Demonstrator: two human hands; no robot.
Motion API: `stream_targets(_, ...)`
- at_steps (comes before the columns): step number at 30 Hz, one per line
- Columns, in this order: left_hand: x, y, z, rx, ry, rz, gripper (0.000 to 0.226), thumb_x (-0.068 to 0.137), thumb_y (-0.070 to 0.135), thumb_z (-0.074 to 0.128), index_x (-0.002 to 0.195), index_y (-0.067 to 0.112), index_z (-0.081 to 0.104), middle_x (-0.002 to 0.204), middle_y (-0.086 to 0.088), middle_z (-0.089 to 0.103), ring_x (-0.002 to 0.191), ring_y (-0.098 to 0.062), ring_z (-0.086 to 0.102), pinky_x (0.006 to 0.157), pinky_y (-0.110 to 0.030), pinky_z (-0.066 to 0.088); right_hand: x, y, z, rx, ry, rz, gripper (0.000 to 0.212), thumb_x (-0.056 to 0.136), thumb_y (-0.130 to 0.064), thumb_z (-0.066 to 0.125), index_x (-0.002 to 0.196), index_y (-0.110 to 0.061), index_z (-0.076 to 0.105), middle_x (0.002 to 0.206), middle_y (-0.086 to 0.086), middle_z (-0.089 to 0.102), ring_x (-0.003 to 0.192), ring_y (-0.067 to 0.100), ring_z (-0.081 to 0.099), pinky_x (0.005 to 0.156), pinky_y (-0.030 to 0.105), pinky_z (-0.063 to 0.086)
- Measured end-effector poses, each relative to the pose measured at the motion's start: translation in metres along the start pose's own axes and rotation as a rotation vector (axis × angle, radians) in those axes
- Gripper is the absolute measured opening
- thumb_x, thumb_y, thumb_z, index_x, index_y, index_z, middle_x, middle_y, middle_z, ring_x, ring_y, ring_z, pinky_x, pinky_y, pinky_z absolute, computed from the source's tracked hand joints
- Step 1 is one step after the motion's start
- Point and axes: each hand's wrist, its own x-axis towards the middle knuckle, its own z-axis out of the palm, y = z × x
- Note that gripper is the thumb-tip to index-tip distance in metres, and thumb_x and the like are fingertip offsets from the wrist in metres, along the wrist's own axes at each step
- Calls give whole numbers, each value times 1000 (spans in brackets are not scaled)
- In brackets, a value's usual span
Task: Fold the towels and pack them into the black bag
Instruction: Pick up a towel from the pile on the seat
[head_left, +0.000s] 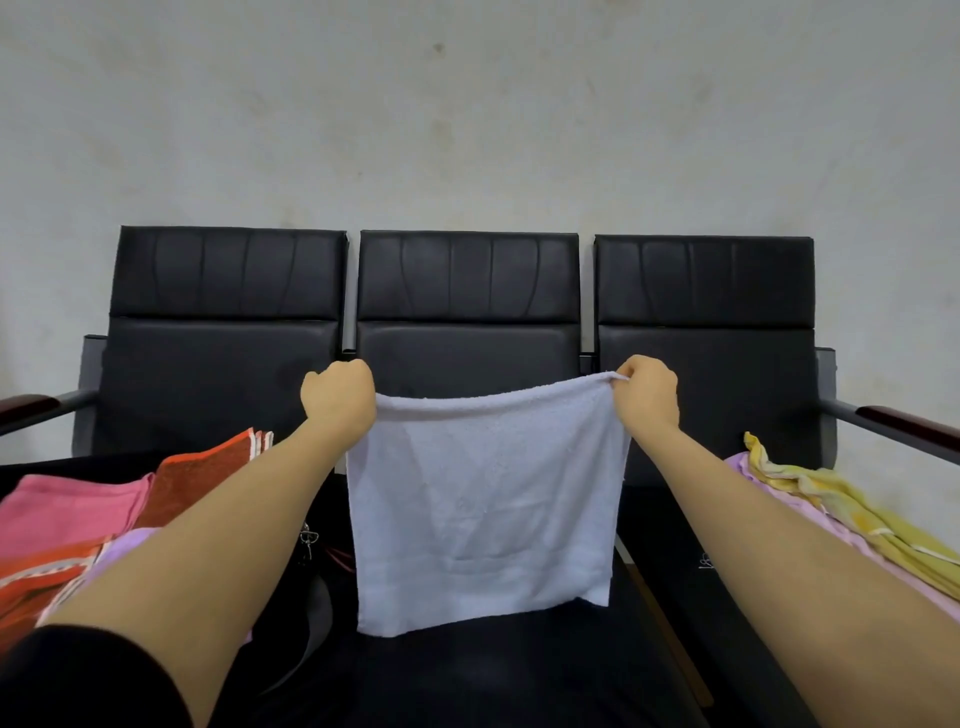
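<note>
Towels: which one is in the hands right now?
The white towel, pinched at its top corners by the left hand and right hand, hanging in the air. The others lie in piles.

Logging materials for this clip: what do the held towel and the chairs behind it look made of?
White towel: soft terry cotton by its nubby, matte pile, draping limp. Chairs: black leather or vinyl, likely, given the smooth sheen and stitched creases; which one is unclear.

Soft, even light falls across my view with no glare and only faint shadows. The wall (467, 104) at twelve o'clock looks evenly lit. Wide-angle bending curves everything toward three and nine o'clock; detail is slightly soft.
</note>
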Motion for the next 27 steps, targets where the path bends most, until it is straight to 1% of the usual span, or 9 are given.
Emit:
stream_targets(2,-1,-2,5,-19,-6,2,27,84,-8,49,63,9,44,61,-3,43,54,-17,39,67,-31,37,0,6,0,56,-4,28,18,90,5,44,90,4,63,90,19,61,70,21,49,78,46,54)
stream_targets(4,0,-4,10,-78,-2,-1,18,83,-8,50,73,6,55,62,-4,46,60,-22,46,66,-33,42,0,11,-1,72,-9,23,18,91,6,44,91,5,63,89,18,60,72,21,49,80,46,54)
stream_targets(7,-1,-6,17,-140,12,-16,16,83,-7,51,73,4,56,61,-6,47,63,-27,52,66,-34,45,-3,21,-1,76,-57,-37,16,92,3,46,90,3,62,96,16,59,77,19,51,60,27,47)
stream_targets(10,-5,-7,23,-95,-24,-13,23,85,-4,49,67,9,42,63,-5,44,53,-20,42,60,-33,39,-5,34,3,19,-143,-88,14,91,2,47,91,0,61,103,15,55,81,20,50,55,17,36)
stream_targets(14,-7,-8,38,-31,-99,-13,8,91,4,47,92,7,40,69,-3,39,63,-20,44,62,-34,36,-10,46,12,-115,-210,-135,9,91,2,46,88,-5,52,105,12,48,78,23,49,61,28,44)
stream_targets(17,-6,-8,56,-76,-181,-47,18,93,6,46,110,5,42,81,-8,47,75,-25,51,64,-35,40,-16,52,24,-195,-167,-89,7,94,-3,45,99,-8,44,97,10,47,74,24,51,61,36,44)
stream_targets(20,1,-9,75,-271,-274,-101,35,89,-1,44,123,8,49,97,-15,58,77,-28,59,65,-38,50,-18,57,40,-140,-172,43,14,97,-10,43,111,-8,40,95,13,54,78,26,56,64,38,47)
stream_targets(24,2,-3,101,-697,-412,-165,54,92,-5,29,139,17,43,87,-17,67,56,-19,58,51,-24,45,-17,67,62,99,-222,190,30,101,-13,34,130,-8,41,118,17,52,90,27,52,74,40,47)
stream_targets(27,1,-4,123,-990,-445,-312,47,96,3,31,135,23,48,99,-14,69,67,-22,65,68,-30,50,-15,74,78,210,-239,239,37,99,-8,31,132,-13,48,122,18,55,97,29,56,76,39,50)
